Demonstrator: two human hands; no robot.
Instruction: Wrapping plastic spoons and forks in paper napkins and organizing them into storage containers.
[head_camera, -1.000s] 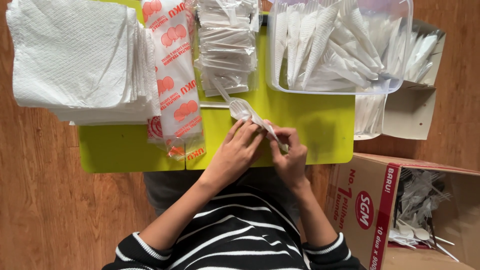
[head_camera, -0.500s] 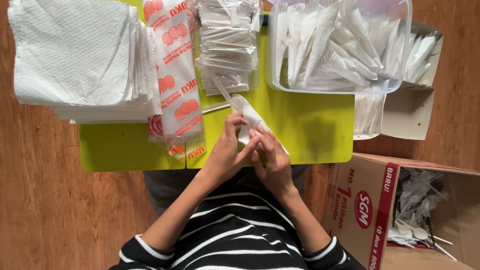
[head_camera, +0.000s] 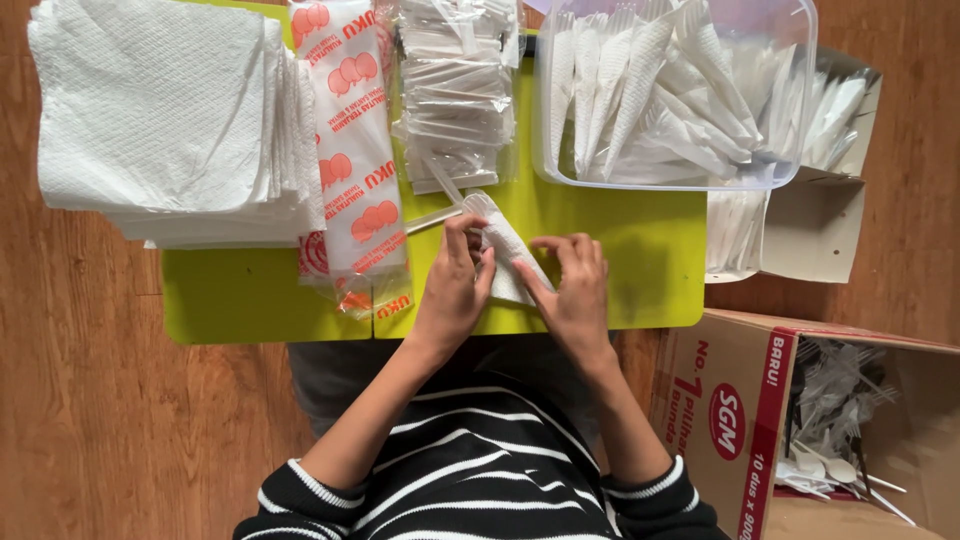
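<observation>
Both my hands work a white paper napkin (head_camera: 503, 243) on the lime-green tray table (head_camera: 620, 270). My left hand (head_camera: 455, 285) pinches its left side, fingers curled over the fold. My right hand (head_camera: 572, 290) presses the napkin's right edge with the fingertips. A clear plastic utensil handle (head_camera: 432, 219) sticks out of the napkin toward the upper left. The napkin looks partly wrapped around the utensil, whose head is hidden inside.
A stack of white napkins (head_camera: 165, 120) lies at the left, beside a red-printed plastic wrapper (head_camera: 352, 150). A bag of wrapped utensils (head_camera: 455, 90) sits behind my hands. A clear tub of rolled napkin bundles (head_camera: 670, 90) stands at the right. A cardboard box with plastic cutlery (head_camera: 830, 420) sits on the wooden floor.
My hands were close together over a bare plastic spoon; now they are apart on the napkin, which lies folded around the spoon on the table.
</observation>
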